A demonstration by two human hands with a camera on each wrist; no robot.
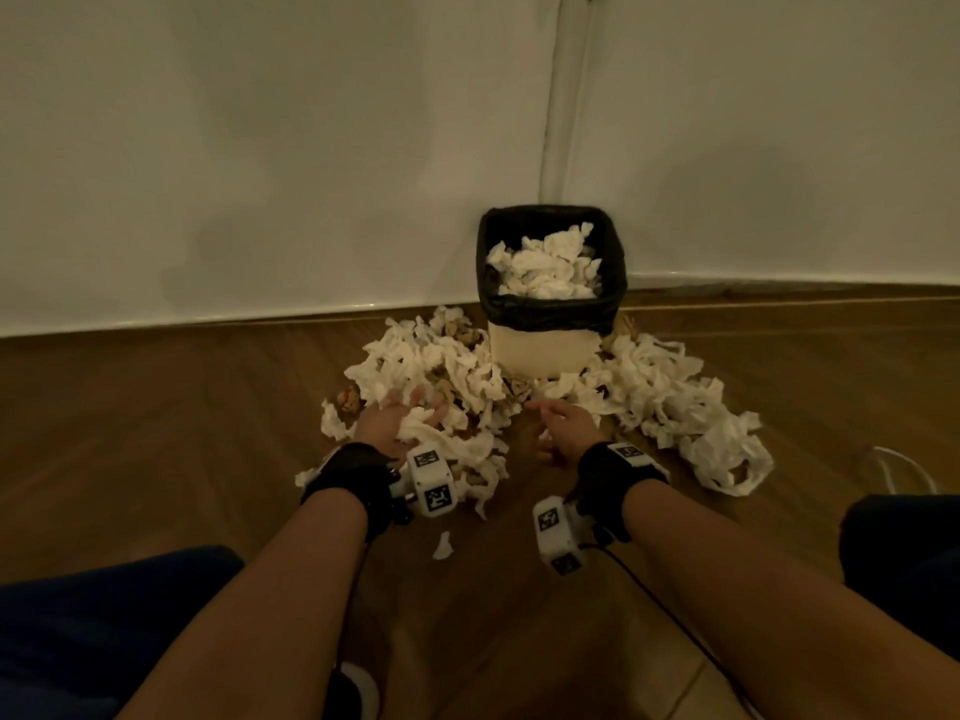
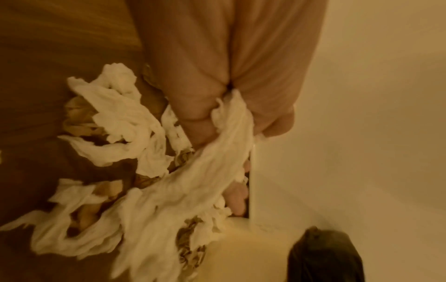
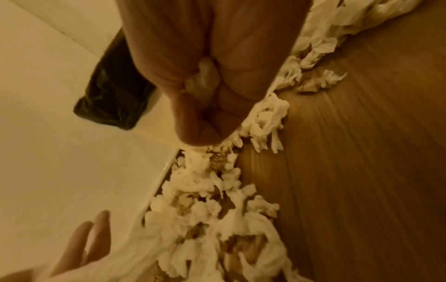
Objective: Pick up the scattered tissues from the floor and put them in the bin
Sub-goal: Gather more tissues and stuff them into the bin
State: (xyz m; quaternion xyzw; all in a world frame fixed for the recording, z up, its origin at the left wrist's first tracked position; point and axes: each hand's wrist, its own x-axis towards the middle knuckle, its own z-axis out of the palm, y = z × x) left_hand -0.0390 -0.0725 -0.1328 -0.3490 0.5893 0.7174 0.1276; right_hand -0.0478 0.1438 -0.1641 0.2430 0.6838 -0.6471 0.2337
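The white bin [image 1: 540, 350] with a black liner [image 1: 550, 314] stands against the wall, with white tissues [image 1: 545, 267] heaped inside. Scattered tissues lie on the wood floor in a left pile [image 1: 431, 366] and a right pile [image 1: 660, 392]. My left hand [image 1: 402, 418] reaches into the left pile, fingers straight. A long tissue strip [image 2: 217, 171] runs across its palm, caught between thumb and palm. My right hand [image 1: 558, 420] hovers low in front of the bin, fingers curled round a small tissue wad [image 3: 205, 80].
Brown crumpled paper [image 1: 349, 398] is mixed into the left pile. A small scrap [image 1: 442, 545] lies near my left wrist. A white cable [image 1: 904, 470] loops on the floor at right. My knees [image 1: 104, 615] frame the lower edge. The wall stands just behind the bin.
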